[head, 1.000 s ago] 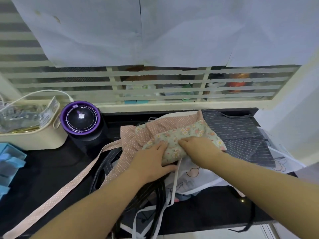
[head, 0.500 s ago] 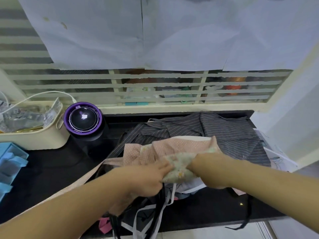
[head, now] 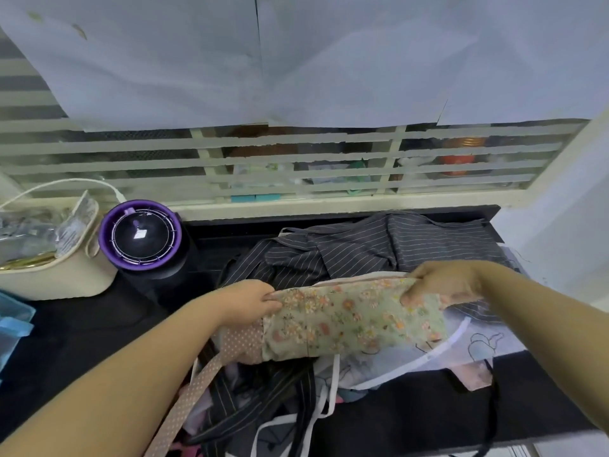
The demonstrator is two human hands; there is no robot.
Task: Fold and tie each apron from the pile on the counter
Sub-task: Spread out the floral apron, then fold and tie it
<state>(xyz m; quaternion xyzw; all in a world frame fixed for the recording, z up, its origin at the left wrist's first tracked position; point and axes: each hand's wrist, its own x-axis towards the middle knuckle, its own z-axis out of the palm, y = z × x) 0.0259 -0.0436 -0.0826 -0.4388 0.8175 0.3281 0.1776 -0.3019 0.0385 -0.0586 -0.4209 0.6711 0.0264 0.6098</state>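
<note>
Left hand [head: 247,300]: forearm reaching in from the lower left, knuckles up, fingers curled, pinching the left end of the floral apron [head: 352,321].
Right hand [head: 441,285]: forearm reaching in from the lower right, fingers and thumb closed on the upper right edge of the same piece, gripping it.
Floral apron: folded into a long band, stretched flat between the two hands, lower edge hanging just below them over the pile.
Pink dotted strap [head: 204,380]: trailing down and leftward beneath the left wrist.
Striped grey apron [head: 379,249]: crumpled just beyond both hands.
White printed apron [head: 478,344]: below the right hand, partly covered by the floral band.
Black counter [head: 82,324]: beneath the pile, bare patch left of the left forearm.
Purple-rimmed round appliance [head: 140,234]: beyond and left of the left hand, well apart.
Cream basket [head: 59,278]: farther left again, beside the appliance.
</note>
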